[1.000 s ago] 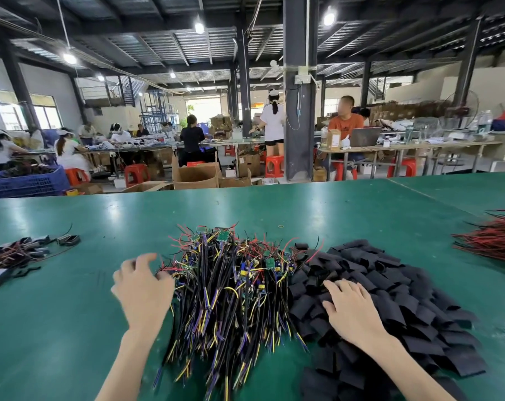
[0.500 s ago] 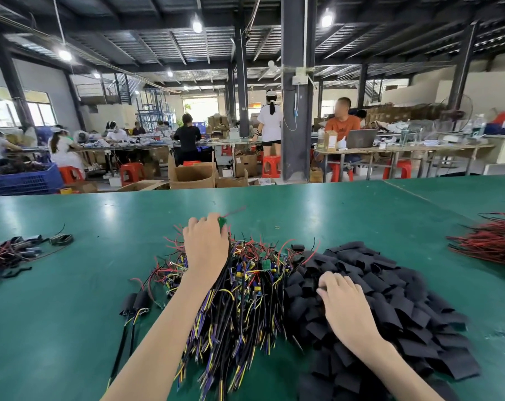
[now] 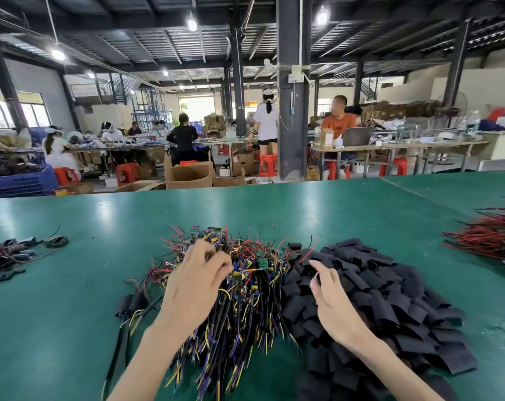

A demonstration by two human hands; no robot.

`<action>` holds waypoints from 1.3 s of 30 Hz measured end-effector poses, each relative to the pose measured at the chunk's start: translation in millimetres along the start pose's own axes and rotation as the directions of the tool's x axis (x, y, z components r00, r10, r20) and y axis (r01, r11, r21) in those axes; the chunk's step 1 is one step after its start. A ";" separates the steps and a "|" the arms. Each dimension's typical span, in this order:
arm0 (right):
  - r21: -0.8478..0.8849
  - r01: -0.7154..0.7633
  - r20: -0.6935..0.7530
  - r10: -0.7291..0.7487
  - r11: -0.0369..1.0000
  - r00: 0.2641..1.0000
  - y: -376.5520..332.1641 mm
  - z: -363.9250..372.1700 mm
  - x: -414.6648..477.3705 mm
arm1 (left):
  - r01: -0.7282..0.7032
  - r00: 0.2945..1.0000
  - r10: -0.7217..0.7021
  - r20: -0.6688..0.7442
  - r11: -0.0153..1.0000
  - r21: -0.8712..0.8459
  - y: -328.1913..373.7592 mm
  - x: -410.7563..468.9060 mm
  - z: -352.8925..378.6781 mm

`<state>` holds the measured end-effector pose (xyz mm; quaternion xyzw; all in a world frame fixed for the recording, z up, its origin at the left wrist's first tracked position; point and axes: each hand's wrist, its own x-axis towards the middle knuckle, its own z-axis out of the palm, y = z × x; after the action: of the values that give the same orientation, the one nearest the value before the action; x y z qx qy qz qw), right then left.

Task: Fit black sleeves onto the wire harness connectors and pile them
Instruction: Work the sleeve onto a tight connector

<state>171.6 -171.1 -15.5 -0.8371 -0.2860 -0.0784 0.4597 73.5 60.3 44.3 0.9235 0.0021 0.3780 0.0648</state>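
Note:
A heap of wire harnesses (image 3: 245, 308), black with yellow, blue and red leads and small green boards, lies on the green table (image 3: 71, 285) in front of me. My left hand (image 3: 196, 287) hovers over the heap, its curled fingers gripping a harness near the top; motion blurs the grip. To the right spreads a pile of flat black sleeves (image 3: 390, 299). My right hand (image 3: 329, 296) is raised over that pile's left edge, thumb and fingers pinching what looks like a black sleeve. Two sleeved harnesses (image 3: 129, 306) lie just left of the heap.
Several dark harnesses (image 3: 11, 253) lie at the table's far left, and a bundle of red wires (image 3: 488, 238) at the far right. A small rubber band (image 3: 274, 226) rests beyond the heap. People work at tables past the far edge.
My left hand has drawn back from the heap's far end toward me, fingers still curled. My right hand has lifted off the sleeve pile with its fingers closed.

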 end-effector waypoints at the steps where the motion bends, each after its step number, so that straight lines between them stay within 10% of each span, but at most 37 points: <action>1: -0.013 -0.001 0.033 0.001 1.000 0.999 1.9 1.1 0.5 | 0.004 1.000 -0.004 0.027 1.000 -0.001 -3.0 -7.9 6.9; 13: -0.050 0.087 0.087 -0.083 0.995 0.993 4.4 4.9 1.2 | -0.017 0.980 0.025 -0.196 0.999 0.043 -18.5 -32.5 22.0; 22: 0.102 -0.013 0.056 0.007 0.995 0.998 -1.5 5.1 -2.0 | -0.006 1.000 0.007 -0.021 0.999 0.038 2.1 -36.1 12.2; 39: 0.025 0.148 0.008 -0.148 0.989 0.989 -14.1 6.7 -7.2 | 0.178 0.967 -0.210 -0.147 0.963 -0.204 9.2 -41.9 24.0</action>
<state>157.0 -162.7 -11.9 -0.8083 -0.3504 -0.1047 0.4614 60.0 46.1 -0.8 0.8734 0.0624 0.4446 0.1886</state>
